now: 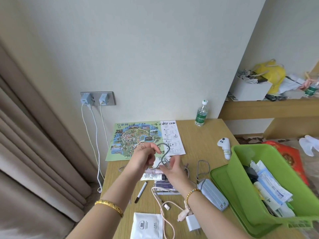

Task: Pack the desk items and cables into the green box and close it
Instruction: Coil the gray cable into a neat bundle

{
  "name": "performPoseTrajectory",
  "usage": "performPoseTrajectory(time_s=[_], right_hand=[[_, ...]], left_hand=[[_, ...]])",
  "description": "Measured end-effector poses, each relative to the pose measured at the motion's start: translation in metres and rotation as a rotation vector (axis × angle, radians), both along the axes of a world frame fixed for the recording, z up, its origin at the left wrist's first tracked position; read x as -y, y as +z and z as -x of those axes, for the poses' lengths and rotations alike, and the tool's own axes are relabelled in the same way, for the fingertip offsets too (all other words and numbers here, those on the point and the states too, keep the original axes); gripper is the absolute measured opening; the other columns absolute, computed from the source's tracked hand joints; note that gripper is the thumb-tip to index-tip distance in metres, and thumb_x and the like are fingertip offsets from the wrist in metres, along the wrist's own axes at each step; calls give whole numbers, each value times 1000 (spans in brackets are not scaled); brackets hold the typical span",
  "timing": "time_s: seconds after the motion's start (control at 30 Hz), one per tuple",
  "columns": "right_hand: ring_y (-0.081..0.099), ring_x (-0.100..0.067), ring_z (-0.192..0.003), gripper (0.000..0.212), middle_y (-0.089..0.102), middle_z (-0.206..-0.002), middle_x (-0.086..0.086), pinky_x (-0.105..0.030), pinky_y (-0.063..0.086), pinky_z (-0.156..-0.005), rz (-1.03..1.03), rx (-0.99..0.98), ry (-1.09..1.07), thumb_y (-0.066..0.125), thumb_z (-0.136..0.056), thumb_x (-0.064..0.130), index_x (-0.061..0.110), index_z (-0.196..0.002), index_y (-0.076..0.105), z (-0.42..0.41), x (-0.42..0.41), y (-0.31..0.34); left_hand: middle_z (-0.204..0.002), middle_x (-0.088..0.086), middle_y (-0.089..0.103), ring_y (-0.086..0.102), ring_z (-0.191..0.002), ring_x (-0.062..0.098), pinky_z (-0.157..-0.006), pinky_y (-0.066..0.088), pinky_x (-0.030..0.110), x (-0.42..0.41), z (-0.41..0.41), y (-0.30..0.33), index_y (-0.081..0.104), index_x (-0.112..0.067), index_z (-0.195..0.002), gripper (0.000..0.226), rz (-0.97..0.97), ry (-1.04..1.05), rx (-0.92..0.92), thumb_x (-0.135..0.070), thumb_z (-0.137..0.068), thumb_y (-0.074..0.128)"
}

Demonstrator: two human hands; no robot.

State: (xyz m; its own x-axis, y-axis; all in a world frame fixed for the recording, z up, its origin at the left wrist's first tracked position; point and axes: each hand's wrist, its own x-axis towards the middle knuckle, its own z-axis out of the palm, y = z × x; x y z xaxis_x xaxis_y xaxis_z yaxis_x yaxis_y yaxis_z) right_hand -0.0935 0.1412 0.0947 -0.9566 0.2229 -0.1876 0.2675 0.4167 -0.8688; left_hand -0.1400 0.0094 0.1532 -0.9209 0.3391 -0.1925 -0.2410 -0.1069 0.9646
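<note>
My left hand (144, 156) and my right hand (172, 167) are raised over the middle of the desk, both gripping a grey cable (164, 149) that loops between them. The green box (238, 156) stands open at the right, holding papers and a dark item, with its lid (222, 183) leaning under its left side. On the desk lie a black marker (141, 191), a pink cable (164, 204), a white charger plug (192, 222), a pale blue power bank (213, 194), a tube (151, 177) and a white packet (146, 225).
A map sheet (138, 135) and a water bottle (201, 114) sit at the back of the desk; a white controller (224, 146) lies by the box. Two chargers (94, 100) are plugged into the wall socket. A curtain hangs at the left, a cluttered shelf at the right.
</note>
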Motion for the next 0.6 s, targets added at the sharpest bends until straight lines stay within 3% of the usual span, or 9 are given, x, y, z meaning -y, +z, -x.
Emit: performPoseTrajectory(time_s=[0.1, 0.17, 0.23, 0.33, 0.4, 0.43, 0.5, 0.53, 0.6], right_hand=[[39, -14, -111, 48, 36, -115, 6, -30, 38, -95, -58, -111, -9, 65, -84, 27, 17, -120, 36, 6, -3, 2], [46, -11, -108, 34, 46, -113, 7, -28, 39, -90, -48, -14, 104, 59, -88, 27, 18, -118, 46, 11, -5, 4], [52, -10, -79, 17, 55, -91, 4, -26, 40, -71, -98, 110, 219, 50, -93, 30, 14, -95, 55, 11, -9, 0], [31, -10, -47, 30, 53, -71, -2, -24, 26, -48, -168, 178, 213, 42, -96, 27, 6, -76, 49, 6, -18, -13], [44, -9, -53, 32, 55, -67, 4, -21, 30, -49, -134, 145, 135, 37, -98, 25, 8, -80, 58, 5, -24, -15], [55, -10, -65, 32, 60, -72, 7, -20, 38, -56, -80, 114, 103, 36, -98, 23, 10, -80, 59, 6, -25, -13], [66, -15, -85, 32, 70, -85, 3, -28, 49, -78, 57, 56, 68, 33, -99, 24, 11, -84, 58, 11, -23, -4], [68, -15, -84, 31, 72, -85, 0, -31, 51, -82, 115, 24, 51, 33, -100, 25, 12, -85, 57, 14, -20, 2], [70, -13, -77, 31, 73, -80, -2, -28, 56, -76, 214, -55, 9, 32, -100, 26, 13, -86, 56, 18, -15, 16]], left_hand=[[-48, 2, 35, 20, -33, 10, -39, 13, 17, 3, -1, 2, 59, -12, -52, 46, -35, -78, 6, 13, -77, 29], [-63, 5, 37, 20, -34, 10, -40, 12, 19, 6, 2, 3, 59, -15, -52, 47, -89, -71, -14, 12, -77, 29], [-62, 6, 38, 24, -35, 10, -39, 15, 19, 12, 7, 3, 60, -16, -53, 48, -129, 4, -40, 11, -78, 30], [-57, 5, 50, 38, -43, 11, -43, 31, 19, 25, 17, 2, 63, -17, -60, 48, -86, 179, -24, 10, -83, 31], [-93, 8, 63, 57, -69, 9, -66, 45, 23, 29, 21, -4, 66, -17, -89, 41, 127, 221, -52, 5, -90, 32], [-119, 8, 58, 59, -96, 12, -85, 45, 29, 29, 22, -9, 61, -16, -112, 37, 325, 190, -92, 1, -92, 34], [-151, 9, 26, 26, -138, 25, -111, 24, 41, 26, 19, -23, 32, -16, -142, 52, 724, 27, -192, -4, -92, 40], [-156, 8, 10, 8, -143, 28, -115, 14, 45, 23, 13, -28, 22, -18, -146, 59, 853, -41, -238, -7, -92, 42], [-157, 7, -8, -10, -144, 30, -116, 4, 48, 16, 0, -36, 22, -22, -146, 58, 1002, -59, -392, -20, -93, 47]])
